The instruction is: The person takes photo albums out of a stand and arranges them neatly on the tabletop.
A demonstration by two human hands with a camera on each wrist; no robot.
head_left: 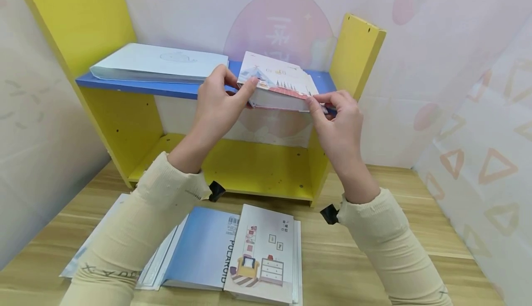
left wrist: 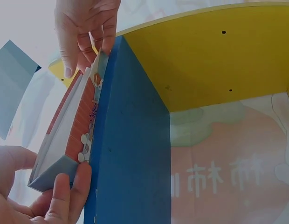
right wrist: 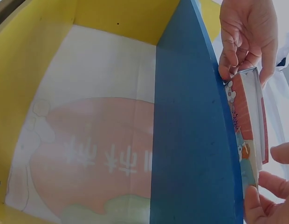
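The left hand (head_left: 219, 97) clamps its fingers on the left end of the tent-illustrated album (head_left: 282, 77), thumb above the cover and other fingers beneath. The right hand (head_left: 340, 120) holds the near right corner between fingers and thumb; how firmly they press, I cannot tell. The album lies cover up on the right part of the blue shelf (head_left: 162, 90), slightly skewed, its thick block of pages facing near and its near edge jutting past the shelf's front edge. Left of it, on the same shelf, a white album with a whale drawing (head_left: 166, 63) lies flat, near it but apart.

The shelf spans between a left yellow side panel (head_left: 83, 24) and a right yellow side panel (head_left: 358, 52), with a yellow bottom board (head_left: 257, 162) below.

Nearer, on the wood-grain desk (head_left: 345, 264), lies a blue POLAROID album (head_left: 199, 246); an album with a furnished-room picture (head_left: 266, 250) overlaps its right edge. Farther left, a pale album (head_left: 122, 211) is partly hidden by the left cream sleeve (head_left: 112, 246). Beyond the shelving is a pale printed wall covering (head_left: 415, 65).
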